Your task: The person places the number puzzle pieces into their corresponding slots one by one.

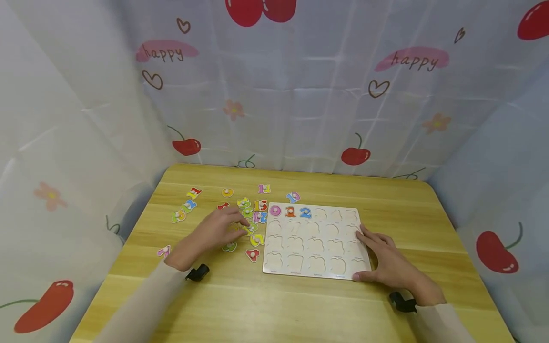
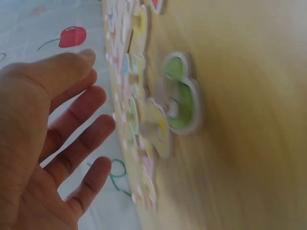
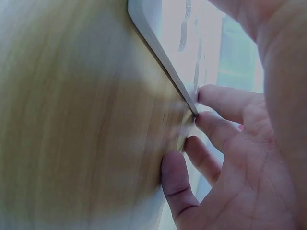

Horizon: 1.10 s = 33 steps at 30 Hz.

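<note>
A wooden number puzzle board [image 1: 305, 237] lies on the table, with a pink 0 [image 1: 275, 210], an orange 1 [image 1: 290, 212] and a blue 2 [image 1: 305, 212] in its top row. My left hand [image 1: 214, 231] hovers at the loose number pieces left of the board, fingertips close to a yellow-green piece [image 1: 250, 229]. In the left wrist view its fingers are loosely bent, and nothing shows between them; a green piece [image 2: 180, 96] lies beyond. My right hand [image 1: 392, 262] rests against the board's right edge, its fingers [image 3: 216, 129] touching the rim and top.
More loose numbers lie around: a red 4 [image 1: 252, 255], an orange 15 [image 1: 260, 206], a pink 14 [image 1: 264, 189] and a purple piece [image 1: 164, 251]. Wood-grained table [image 1: 257, 309] runs up to a cherry-print curtain [image 1: 300, 119] at the back and sides.
</note>
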Motion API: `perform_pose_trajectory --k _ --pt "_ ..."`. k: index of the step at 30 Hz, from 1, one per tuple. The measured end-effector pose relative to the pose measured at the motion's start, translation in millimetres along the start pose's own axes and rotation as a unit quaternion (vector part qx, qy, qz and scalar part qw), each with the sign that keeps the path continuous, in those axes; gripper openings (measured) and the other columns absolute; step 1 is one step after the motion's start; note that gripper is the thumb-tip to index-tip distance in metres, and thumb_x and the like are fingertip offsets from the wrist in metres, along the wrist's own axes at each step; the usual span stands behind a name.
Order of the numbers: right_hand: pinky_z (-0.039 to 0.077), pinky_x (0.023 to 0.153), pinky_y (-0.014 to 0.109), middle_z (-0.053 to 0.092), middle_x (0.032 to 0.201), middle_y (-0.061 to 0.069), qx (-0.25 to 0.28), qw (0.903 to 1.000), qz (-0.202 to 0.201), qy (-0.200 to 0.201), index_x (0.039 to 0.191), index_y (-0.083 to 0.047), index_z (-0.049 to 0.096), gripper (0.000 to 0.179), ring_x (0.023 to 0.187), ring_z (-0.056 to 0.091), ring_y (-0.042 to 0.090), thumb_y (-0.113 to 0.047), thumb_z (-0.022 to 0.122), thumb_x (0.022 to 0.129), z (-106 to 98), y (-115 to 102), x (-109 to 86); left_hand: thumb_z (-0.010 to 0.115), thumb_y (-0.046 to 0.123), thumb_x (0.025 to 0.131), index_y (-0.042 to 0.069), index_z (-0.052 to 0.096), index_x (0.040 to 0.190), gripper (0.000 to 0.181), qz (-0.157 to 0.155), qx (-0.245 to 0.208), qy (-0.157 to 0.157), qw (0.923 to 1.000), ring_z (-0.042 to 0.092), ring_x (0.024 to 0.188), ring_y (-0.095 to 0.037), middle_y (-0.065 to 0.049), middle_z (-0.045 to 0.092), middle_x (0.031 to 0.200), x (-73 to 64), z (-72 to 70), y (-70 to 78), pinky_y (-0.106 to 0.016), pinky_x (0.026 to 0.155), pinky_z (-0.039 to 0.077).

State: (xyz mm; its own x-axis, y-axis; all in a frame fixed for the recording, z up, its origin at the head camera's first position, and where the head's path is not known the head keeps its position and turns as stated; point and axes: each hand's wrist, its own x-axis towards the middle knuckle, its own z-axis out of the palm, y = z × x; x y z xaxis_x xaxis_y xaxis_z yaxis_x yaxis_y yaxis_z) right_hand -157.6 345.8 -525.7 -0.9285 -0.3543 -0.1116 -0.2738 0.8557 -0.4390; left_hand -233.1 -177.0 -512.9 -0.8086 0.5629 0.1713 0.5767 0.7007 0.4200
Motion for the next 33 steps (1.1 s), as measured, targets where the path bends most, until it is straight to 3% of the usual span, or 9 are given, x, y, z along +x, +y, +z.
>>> perform_pose_trajectory --k 6,10,18,27,33 --pt "0.044 0.119 0.088 0.032 0.191 0.024 -0.002 1.0 -0.001 0.0 0.178 -0.007 0.046 0.13 0.158 0.038 0.061 -0.064 0.105 0.077 0 0 0.9 0.093 0.021 0.102 0.022 0.09 0.113 0.011 0.03 -0.003 -0.039 0.9988 0.073 0.099 -0.009 0.013 0.079 0.109 -32.8 -6.5 -17.1 -0.038 0.096 0.064" --pt "0.044 0.119 0.088 0.032 0.19 0.025 -0.003 1.0 0.002 -0.001 0.178 -0.006 0.046 0.131 0.157 0.038 0.062 -0.064 0.105 0.077 -1 0 0.3 0.091 0.017 0.103 0.023 0.09 0.114 0.013 0.039 -0.007 -0.061 0.9974 0.072 0.103 -0.005 0.015 0.078 0.109 -43.6 -8.9 -25.3 -0.038 0.099 0.065" --pt "0.045 0.118 0.087 0.032 0.191 0.025 0.001 1.0 -0.004 0.0 0.178 -0.006 0.046 0.131 0.157 0.038 0.061 -0.065 0.105 0.077 -5 2 -1.0 0.09 0.014 0.104 0.022 0.09 0.116 0.015 0.051 -0.035 -0.071 0.9955 0.072 0.101 -0.004 0.013 0.079 0.108 -43.3 -6.9 -32.2 -0.031 0.094 0.065" --pt "0.044 0.122 0.082 0.031 0.191 0.025 0.036 0.9992 -0.018 -0.002 0.179 -0.002 0.04 0.135 0.157 0.038 0.056 -0.062 0.106 0.078 -7 9 -4.6 0.091 0.019 0.104 0.025 0.088 0.111 0.009 0.024 -0.04 -0.082 0.9955 0.069 0.099 -0.001 0.015 0.077 0.107 -43.6 -5.2 -29.5 -0.031 0.094 0.065" --pt "0.043 0.122 0.083 0.031 0.191 0.023 0.038 0.9991 -0.018 0.0 0.18 -0.002 0.041 0.135 0.157 0.038 0.056 -0.063 0.105 0.078 -4 9 -3.9 0.091 0.021 0.105 0.026 0.086 0.109 0.009 0.025 -0.038 -0.07 0.9965 0.067 0.099 -0.002 0.016 0.076 0.108 -42.8 -4.2 -26.8 -0.033 0.094 0.064"
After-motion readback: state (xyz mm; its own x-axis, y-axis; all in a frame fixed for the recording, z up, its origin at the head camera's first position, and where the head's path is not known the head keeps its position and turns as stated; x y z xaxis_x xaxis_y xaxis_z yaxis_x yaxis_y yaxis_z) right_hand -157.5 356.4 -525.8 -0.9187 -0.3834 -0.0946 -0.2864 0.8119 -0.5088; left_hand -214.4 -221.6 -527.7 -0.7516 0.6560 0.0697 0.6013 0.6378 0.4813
